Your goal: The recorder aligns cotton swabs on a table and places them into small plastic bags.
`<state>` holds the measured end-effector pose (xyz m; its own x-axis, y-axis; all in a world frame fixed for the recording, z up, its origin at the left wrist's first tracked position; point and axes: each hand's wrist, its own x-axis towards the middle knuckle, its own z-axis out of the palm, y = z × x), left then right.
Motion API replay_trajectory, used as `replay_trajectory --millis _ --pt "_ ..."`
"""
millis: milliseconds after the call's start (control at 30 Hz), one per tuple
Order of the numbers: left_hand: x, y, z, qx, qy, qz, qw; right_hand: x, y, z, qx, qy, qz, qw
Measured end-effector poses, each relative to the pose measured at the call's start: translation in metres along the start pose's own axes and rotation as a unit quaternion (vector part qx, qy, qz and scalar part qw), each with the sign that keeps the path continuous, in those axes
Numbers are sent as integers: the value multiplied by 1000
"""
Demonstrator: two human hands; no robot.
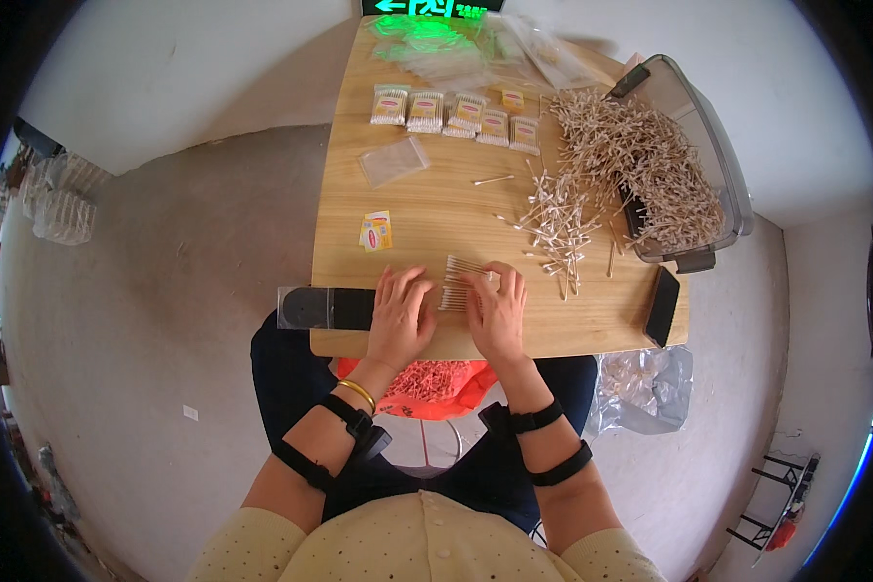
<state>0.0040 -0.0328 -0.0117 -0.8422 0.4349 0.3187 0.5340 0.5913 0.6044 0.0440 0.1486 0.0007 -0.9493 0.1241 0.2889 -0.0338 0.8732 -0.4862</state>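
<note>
A neat row of cotton swabs (453, 291) lies side by side on the wooden table (436, 194), between my two hands. My right hand (500, 312) curls over the row's right part, thumb and fingers on the sticks. To the left of the row rests my left hand (402, 318), its fingers bent and a little apart, with nothing visible in them. It covers the right end of a flat black strip (351, 307), whose left part sits in a clear sleeve (306, 307). Small yellow-and-white cards (376, 232) lie beyond my left hand.
Filled swab packets (426, 113) line the far side, with an empty clear bag (395, 161) nearer. A tipped grey bin (737, 184) spills a swab heap (640, 160) at right. A phone (661, 307) lies near the right edge. Below hangs a red bag (432, 388).
</note>
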Motion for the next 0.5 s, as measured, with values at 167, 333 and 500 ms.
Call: replay_trajectory --millis 167,333,500 --pt "0 1 -2 -1 4 -4 1000 9 -1 0 0 14 -6 1000" --pt "1 2 -1 -6 2 -3 1000 11 3 2 -3 9 1 1000" --pt "-1 0 0 -2 10 -1 1000 15 4 2 -7 11 4 1000"
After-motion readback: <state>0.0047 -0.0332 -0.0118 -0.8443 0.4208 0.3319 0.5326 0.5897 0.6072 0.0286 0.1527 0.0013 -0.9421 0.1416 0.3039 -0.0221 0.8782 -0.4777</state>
